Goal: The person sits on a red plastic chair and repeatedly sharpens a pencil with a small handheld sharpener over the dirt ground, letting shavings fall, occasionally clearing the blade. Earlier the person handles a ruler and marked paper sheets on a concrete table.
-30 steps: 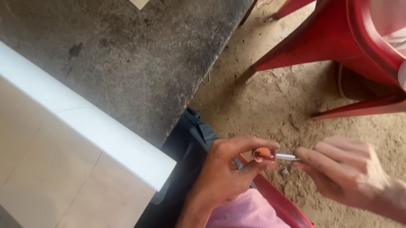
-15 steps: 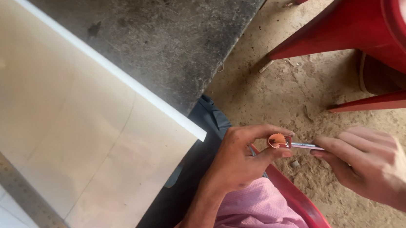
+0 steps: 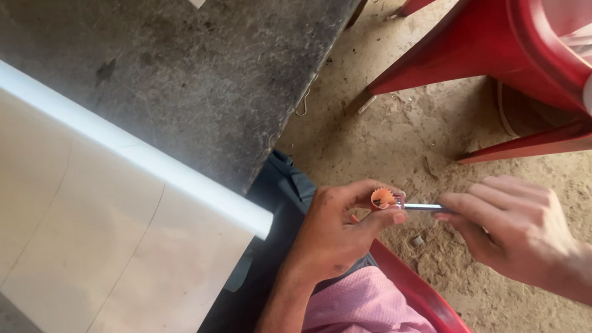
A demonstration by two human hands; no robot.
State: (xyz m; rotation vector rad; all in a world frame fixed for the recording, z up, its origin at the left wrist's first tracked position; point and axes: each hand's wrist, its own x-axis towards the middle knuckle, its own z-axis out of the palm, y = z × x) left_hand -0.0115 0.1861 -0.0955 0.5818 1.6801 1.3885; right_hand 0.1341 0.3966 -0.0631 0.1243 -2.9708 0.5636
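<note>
Small orange sharpener point(image 3: 383, 198) on thin silvery pencil point(image 3: 424, 207), level, above sandy ground.

Soft, even daylight, no hard shadows

The pale tile point(image 3: 80, 228) at left is washed out by glare; the red chair point(image 3: 506, 41) at far right looks slightly soft.

Sandy floor point(image 3: 407, 128), dark table point(image 3: 216, 66), red chair point(image 3: 485, 43).
</note>
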